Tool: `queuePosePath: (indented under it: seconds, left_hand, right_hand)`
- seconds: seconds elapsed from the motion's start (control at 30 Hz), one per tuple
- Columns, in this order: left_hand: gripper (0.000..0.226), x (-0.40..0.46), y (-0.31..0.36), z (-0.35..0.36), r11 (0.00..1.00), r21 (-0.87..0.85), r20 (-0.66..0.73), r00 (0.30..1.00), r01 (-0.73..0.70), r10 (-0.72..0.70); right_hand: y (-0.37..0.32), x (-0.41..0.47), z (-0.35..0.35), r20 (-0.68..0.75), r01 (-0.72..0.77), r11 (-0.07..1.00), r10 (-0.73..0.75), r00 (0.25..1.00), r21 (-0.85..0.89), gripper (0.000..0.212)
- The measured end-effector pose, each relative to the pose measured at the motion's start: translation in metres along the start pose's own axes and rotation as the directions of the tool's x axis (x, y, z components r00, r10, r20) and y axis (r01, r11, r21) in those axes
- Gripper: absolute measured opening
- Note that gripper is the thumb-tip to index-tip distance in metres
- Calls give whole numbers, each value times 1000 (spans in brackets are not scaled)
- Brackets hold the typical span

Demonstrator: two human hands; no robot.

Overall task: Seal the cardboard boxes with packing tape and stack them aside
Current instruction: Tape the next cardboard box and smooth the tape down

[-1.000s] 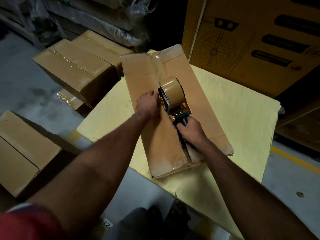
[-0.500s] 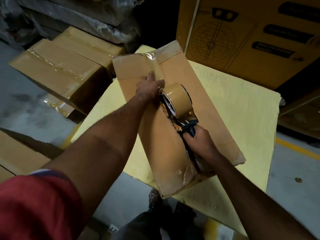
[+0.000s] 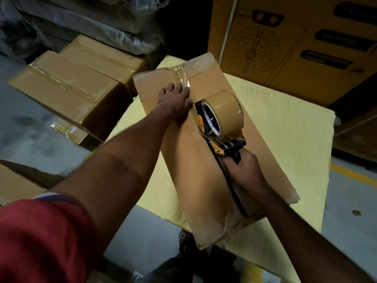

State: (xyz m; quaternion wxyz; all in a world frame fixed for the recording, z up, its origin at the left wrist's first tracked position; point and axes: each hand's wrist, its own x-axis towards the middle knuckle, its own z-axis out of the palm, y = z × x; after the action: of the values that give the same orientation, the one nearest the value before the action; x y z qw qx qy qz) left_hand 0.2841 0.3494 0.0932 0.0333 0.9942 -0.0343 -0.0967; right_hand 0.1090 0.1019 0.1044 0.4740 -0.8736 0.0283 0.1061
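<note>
Cardboard fills most of what we see: a long brown box (image 3: pixel 204 160) lies flat on a pale yellow sheet (image 3: pixel 285 123), its length running away from us toward the upper left. Our left hand (image 3: pixel 175 101) lies palm down on the far half of the box top, fingers straight and spread, pressing on the glossy clear tape (image 3: pixel 181 76) that runs along the centre seam and folds over the far end. Our right hand (image 3: pixel 242 170) is curled round the black handle of a tape dispenser (image 3: pixel 220 127), which sits on the seam about midway along the box, just beside the thumb of the left hand. The dispenser carries a fat roll of tan tape (image 3: pixel 226 111) and has orange parts at its side. Between the dispenser and the near end of the box, a dark gap shows along the seam under our right wrist, and crumpled clear tape clings to the near corner. To the left, on the grey floor (image 3: pixel 30 135), sits a group of sealed boxes (image 3: pixel 67 84) with shiny tape across their tops. Behind the sheet stands a large yellow printed carton (image 3: pixel 295 48), and plastic-wrapped stock (image 3: pixel 91 19) is piled in the dark at the upper left. A red sleeve (image 3: pixel 40 242) covers our left upper arm.
</note>
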Motion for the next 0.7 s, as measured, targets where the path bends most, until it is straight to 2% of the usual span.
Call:
queuePosePath:
  seconds: [0.2, 0.33, 0.43, 0.53, 0.63, 0.7]
  left_hand:
    - [57, 11, -14, -14, 997, -72, -30, 999, 21, -23]
    - [78, 16, -18, -22, 998, -55, 4, 1000, 28, -28]
    - [89, 20, -18, -26, 998, -42, -12, 999, 37, -38]
    - [79, 27, -18, -27, 999, -7, -11, 999, 52, -52]
    - [57, 30, -11, -26, 997, -9, -29, 996, 83, -83]
    - [55, 31, -5, -22, 993, -7, -34, 993, 115, -115]
  right_hand:
    - [-28, 11, -5, 24, 57, 994, -60, 998, 97, 4]
    - [-40, 18, -9, -15, 106, 984, -105, 994, 142, 18]
    - [-32, 15, -12, 13, 88, 988, -90, 996, 128, 18]
    - [-13, 6, -12, 53, 58, 992, -64, 996, 109, 17]
    - [6, -1, -9, 55, 60, 996, -64, 996, 59, 22]
    - [15, -3, -8, 71, 59, 998, -60, 996, 23, 10]
